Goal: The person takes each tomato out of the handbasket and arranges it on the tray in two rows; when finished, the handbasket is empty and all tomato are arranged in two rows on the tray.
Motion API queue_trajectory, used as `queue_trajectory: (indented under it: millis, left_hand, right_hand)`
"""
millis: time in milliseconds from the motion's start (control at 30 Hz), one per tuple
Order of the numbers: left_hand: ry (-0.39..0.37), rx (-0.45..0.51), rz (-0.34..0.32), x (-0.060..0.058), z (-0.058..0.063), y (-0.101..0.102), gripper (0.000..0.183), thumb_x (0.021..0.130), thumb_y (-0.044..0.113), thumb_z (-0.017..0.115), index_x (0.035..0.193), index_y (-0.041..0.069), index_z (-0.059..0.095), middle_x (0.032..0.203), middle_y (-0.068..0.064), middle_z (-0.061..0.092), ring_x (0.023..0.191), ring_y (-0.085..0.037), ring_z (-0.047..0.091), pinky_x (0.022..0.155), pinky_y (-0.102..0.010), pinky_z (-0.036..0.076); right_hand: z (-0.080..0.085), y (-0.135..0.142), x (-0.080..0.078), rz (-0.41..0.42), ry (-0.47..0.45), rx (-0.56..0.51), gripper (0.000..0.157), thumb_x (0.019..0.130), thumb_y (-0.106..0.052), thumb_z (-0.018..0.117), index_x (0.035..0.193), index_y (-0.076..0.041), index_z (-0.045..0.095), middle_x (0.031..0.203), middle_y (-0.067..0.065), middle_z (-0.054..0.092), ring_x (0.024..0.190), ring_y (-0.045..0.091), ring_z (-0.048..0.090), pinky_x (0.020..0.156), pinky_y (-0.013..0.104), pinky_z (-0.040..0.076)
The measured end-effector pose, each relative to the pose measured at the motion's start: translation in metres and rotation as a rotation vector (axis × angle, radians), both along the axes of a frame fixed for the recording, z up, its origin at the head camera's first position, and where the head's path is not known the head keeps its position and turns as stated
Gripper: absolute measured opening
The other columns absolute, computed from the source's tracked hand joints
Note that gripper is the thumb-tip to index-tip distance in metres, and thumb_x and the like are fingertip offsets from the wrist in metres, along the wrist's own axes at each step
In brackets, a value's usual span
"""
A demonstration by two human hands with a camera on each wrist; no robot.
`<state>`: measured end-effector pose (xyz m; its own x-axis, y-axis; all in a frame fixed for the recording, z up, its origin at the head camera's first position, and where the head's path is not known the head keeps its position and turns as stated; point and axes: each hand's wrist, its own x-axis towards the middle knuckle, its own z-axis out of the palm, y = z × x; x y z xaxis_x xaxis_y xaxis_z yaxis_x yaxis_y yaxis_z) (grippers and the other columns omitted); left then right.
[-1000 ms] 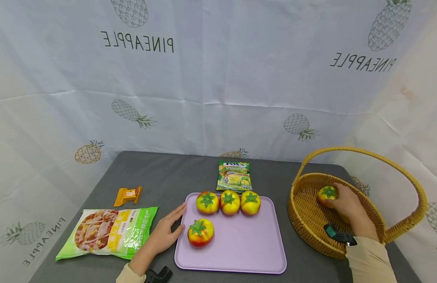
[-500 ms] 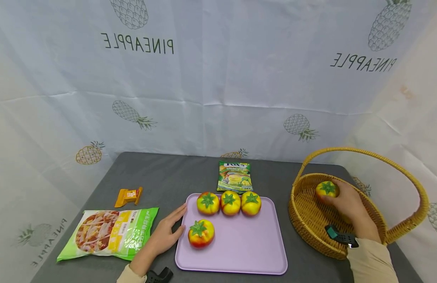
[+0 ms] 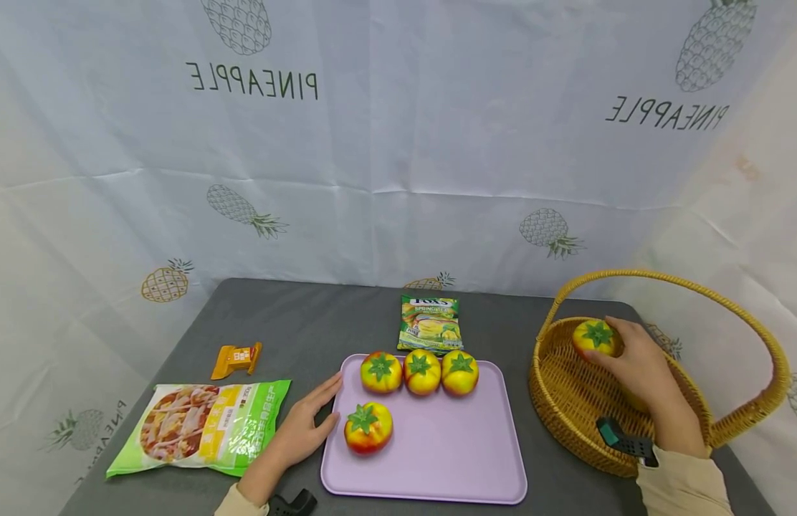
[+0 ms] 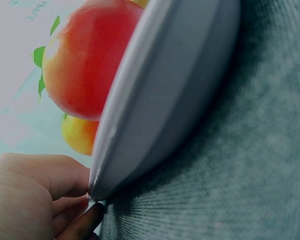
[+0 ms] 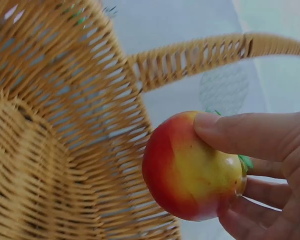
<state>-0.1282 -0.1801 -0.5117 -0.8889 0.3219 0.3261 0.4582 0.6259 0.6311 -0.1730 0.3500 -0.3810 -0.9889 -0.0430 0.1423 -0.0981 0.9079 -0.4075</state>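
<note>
My right hand (image 3: 640,365) pinches a red-and-yellow persimmon (image 3: 595,338) with a green leafy top, thumb on one side and fingers on the other. In the right wrist view this persimmon (image 5: 192,172) is beside the wicker basket (image 5: 90,165), close to its rim. The head view has it over the inside of the basket (image 3: 550,412). Below my right wrist a yellowish round shape partly shows. My left hand (image 3: 299,431) rests at the left rim of the lilac tray (image 3: 450,451), fingers extended. A single persimmon (image 3: 368,428) sits near that hand, and 3 persimmons (image 3: 421,373) line the tray's back edge.
Behind the tray lies a green Fox's candy bag (image 3: 430,324). To the left are a green-and-white food bag (image 3: 198,428) and a small orange wrapped snack (image 3: 236,360). The basket's tall handle (image 3: 663,274) arches above the right arm. A pineapple-print curtain (image 3: 385,143) backs the table.
My right hand has raised the persimmon slightly off the basket's inside, shifting it up and a little left. My left hand and the fruit on the tray stay put.
</note>
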Motion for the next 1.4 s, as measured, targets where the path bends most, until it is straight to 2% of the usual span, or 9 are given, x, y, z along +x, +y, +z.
queue_trajectory:
  millis: [100, 300, 567, 900, 967, 1100, 1167, 1400]
  left_hand:
    - [-0.008, 0.001, 0.006, 0.0, 0.0, 0.0, 0.055, 0.085, 0.008, 0.065, 0.138, 0.003, 0.049, 0.145, -0.008, 0.046, 0.129, -0.03, 0.048, 0.101, -0.048, 0.042]
    - [-0.015, -0.001, 0.01, -0.001, 0.001, 0.001, 0.055, 0.086, 0.009, 0.065, 0.138, 0.004, 0.049, 0.145, -0.008, 0.047, 0.128, -0.029, 0.048, 0.102, -0.046, 0.043]
    - [-0.017, -0.002, -0.005, -0.002, 0.002, 0.0, 0.054, 0.086, 0.009, 0.064, 0.138, 0.003, 0.048, 0.145, -0.009, 0.046, 0.129, -0.03, 0.048, 0.101, -0.048, 0.042]
    - [-0.011, -0.005, -0.004, -0.002, 0.001, 0.0, 0.055, 0.086, 0.008, 0.064, 0.138, 0.002, 0.048, 0.145, -0.009, 0.046, 0.129, -0.03, 0.047, 0.102, -0.05, 0.041]
    - [-0.008, -0.006, -0.005, -0.002, 0.0, 0.0, 0.055, 0.086, 0.008, 0.064, 0.138, 0.002, 0.048, 0.145, -0.009, 0.046, 0.129, -0.03, 0.048, 0.101, -0.05, 0.042]
    - [-0.015, -0.007, -0.005, -0.002, -0.001, 0.0, 0.055, 0.086, 0.009, 0.064, 0.138, 0.002, 0.048, 0.145, -0.009, 0.046, 0.129, -0.03, 0.047, 0.101, -0.05, 0.042]
    - [-0.014, -0.006, -0.003, -0.001, -0.001, 0.0, 0.055, 0.086, 0.009, 0.064, 0.138, 0.003, 0.048, 0.146, -0.009, 0.045, 0.129, -0.029, 0.047, 0.101, -0.05, 0.042]
    - [0.003, -0.012, 0.001, 0.0, 0.0, -0.001, 0.055, 0.087, 0.009, 0.064, 0.139, 0.003, 0.048, 0.145, -0.009, 0.046, 0.128, -0.031, 0.048, 0.1, -0.05, 0.043]
  right_hand:
    - [0.007, -0.007, 0.005, 0.01, 0.017, 0.001, 0.083, 0.088, -0.043, 0.064, 0.143, 0.008, 0.029, 0.135, 0.041, 0.032, 0.112, 0.056, 0.038, 0.08, 0.069, 0.036]
    - [0.017, -0.023, 0.019, 0.049, 0.107, -0.03, 0.078, 0.085, -0.037, 0.069, 0.141, 0.007, 0.035, 0.132, 0.036, 0.039, 0.11, 0.051, 0.042, 0.079, 0.065, 0.039]
    - [0.014, -0.053, 0.036, 0.073, 0.186, -0.109, 0.075, 0.081, -0.032, 0.074, 0.141, 0.0, 0.041, 0.134, 0.029, 0.043, 0.111, 0.046, 0.046, 0.08, 0.062, 0.041]
    - [-0.003, -0.099, 0.049, 0.14, 0.242, -0.146, 0.069, 0.077, -0.029, 0.079, 0.135, -0.005, 0.05, 0.129, 0.015, 0.051, 0.106, 0.03, 0.054, 0.08, 0.031, 0.046]
    - [-0.009, -0.109, 0.051, 0.16, 0.242, -0.164, 0.069, 0.076, -0.029, 0.08, 0.134, -0.006, 0.051, 0.128, 0.013, 0.052, 0.108, 0.029, 0.055, 0.083, 0.033, 0.049]
    - [-0.02, -0.128, 0.055, 0.198, 0.217, -0.192, 0.07, 0.074, -0.031, 0.081, 0.134, -0.008, 0.052, 0.128, 0.01, 0.053, 0.112, 0.028, 0.055, 0.085, 0.047, 0.052]
    - [-0.025, -0.137, 0.056, 0.22, 0.193, -0.202, 0.07, 0.074, -0.034, 0.08, 0.133, -0.009, 0.052, 0.128, 0.009, 0.053, 0.112, 0.027, 0.056, 0.086, 0.05, 0.052]
    - [-0.035, -0.16, 0.057, 0.296, 0.132, -0.235, 0.07, 0.073, -0.037, 0.08, 0.132, -0.013, 0.054, 0.13, 0.005, 0.054, 0.114, 0.024, 0.057, 0.088, 0.047, 0.052]
